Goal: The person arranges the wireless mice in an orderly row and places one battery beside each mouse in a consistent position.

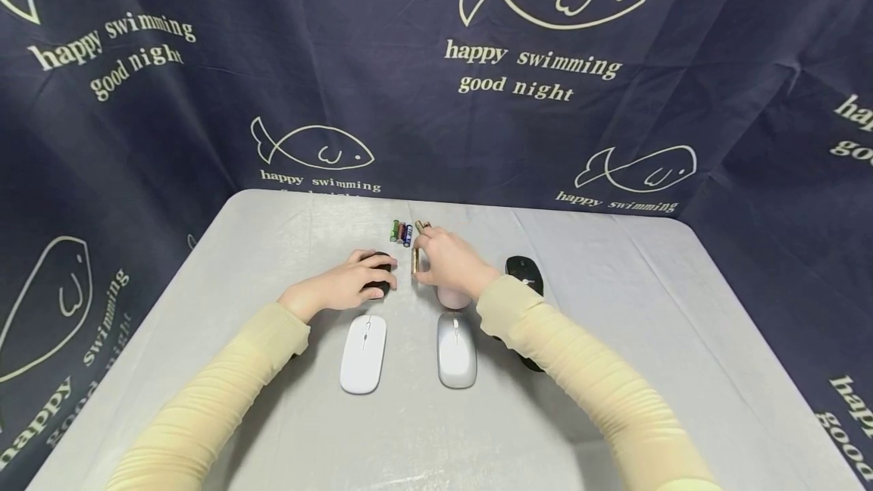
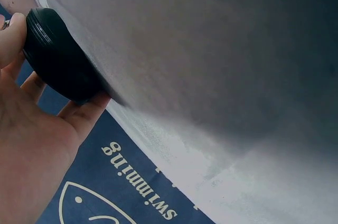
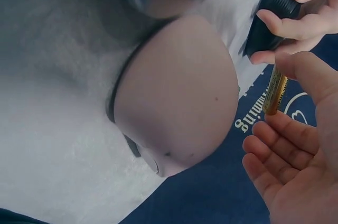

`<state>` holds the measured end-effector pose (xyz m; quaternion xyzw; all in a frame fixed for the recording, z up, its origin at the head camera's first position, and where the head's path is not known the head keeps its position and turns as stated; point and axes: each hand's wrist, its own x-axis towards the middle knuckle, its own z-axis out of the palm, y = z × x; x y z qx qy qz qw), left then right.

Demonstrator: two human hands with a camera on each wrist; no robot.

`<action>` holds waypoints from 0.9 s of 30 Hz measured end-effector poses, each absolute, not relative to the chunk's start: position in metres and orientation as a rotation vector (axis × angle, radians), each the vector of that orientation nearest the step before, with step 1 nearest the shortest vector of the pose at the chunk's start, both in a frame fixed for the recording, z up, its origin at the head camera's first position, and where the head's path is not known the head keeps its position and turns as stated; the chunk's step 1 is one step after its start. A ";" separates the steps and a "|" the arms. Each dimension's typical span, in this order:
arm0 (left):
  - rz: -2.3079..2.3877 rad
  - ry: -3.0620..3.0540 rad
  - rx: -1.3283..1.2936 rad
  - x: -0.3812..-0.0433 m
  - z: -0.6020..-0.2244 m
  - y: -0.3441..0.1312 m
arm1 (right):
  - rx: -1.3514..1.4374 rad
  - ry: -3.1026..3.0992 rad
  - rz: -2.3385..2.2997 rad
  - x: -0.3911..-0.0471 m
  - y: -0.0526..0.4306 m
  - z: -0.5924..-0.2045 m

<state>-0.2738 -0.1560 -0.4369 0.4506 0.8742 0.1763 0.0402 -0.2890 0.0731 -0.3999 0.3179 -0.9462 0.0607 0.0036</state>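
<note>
At least five mice, at least five batteries, two hands and one table are visible.

A pale gray table bears a white mouse and a silver mouse side by side. Beyond sit a pink mouse, a black mouse and, near the far edge, small batteries.

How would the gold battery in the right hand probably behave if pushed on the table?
The gold battery would probably roll sideways, being a slim cylinder. It seems stiff: pinched end to end by the right hand, it shows no bend. Its shiny side may be slippery.
</note>
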 end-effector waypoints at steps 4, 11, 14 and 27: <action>0.537 2.674 1.382 -0.274 -0.437 -0.156 | 1.029 -2.967 0.186 -0.288 0.072 -0.402; 0.553 2.670 1.364 -0.274 -0.436 -0.156 | 1.064 -2.994 0.171 -0.286 0.069 -0.404; 0.553 2.671 1.368 -0.275 -0.436 -0.156 | 1.072 -2.993 0.173 -0.287 0.067 -0.406; 0.540 2.683 1.370 -0.276 -0.441 -0.157 | 1.090 -3.039 0.058 -0.291 0.058 -0.422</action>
